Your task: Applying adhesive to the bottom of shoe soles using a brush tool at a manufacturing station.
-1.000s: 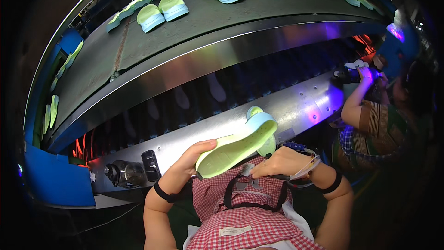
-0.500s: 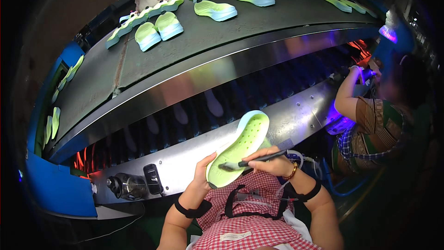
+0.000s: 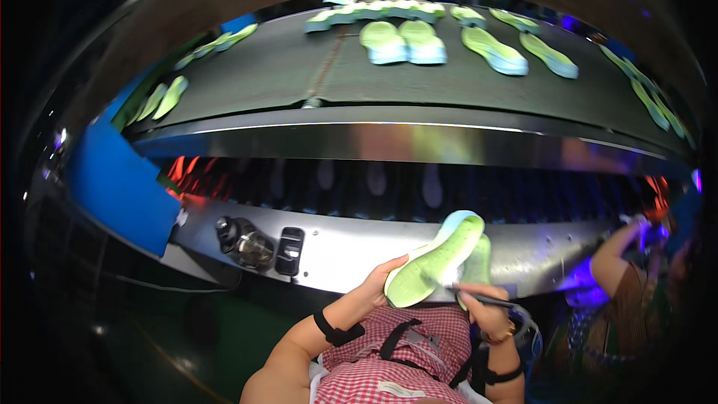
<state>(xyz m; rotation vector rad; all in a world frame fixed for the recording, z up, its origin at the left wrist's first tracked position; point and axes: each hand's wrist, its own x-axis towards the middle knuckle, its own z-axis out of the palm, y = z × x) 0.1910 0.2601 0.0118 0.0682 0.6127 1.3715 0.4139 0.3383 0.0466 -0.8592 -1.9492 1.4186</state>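
Steel tabletop, and above its near edge the lime-and-blue sole: light, springy foam, I'd judge, best taken by the rim. Left hand grips its side; right hand grasps a brush, bristles seemingly on the sole, though blurred.

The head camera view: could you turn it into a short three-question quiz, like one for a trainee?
1. Which hand holds the slim, black-handled brush?
2. True or false: the left hand grips a lime-green and pale-blue shoe sole.
3. Where is the clear, dark-lidded bottle: (a) on the dark conveyor belt, (b) on the shiny metal ledge, or (c) on the floor?

Key: 1. The right hand. 2. True. 3. b.
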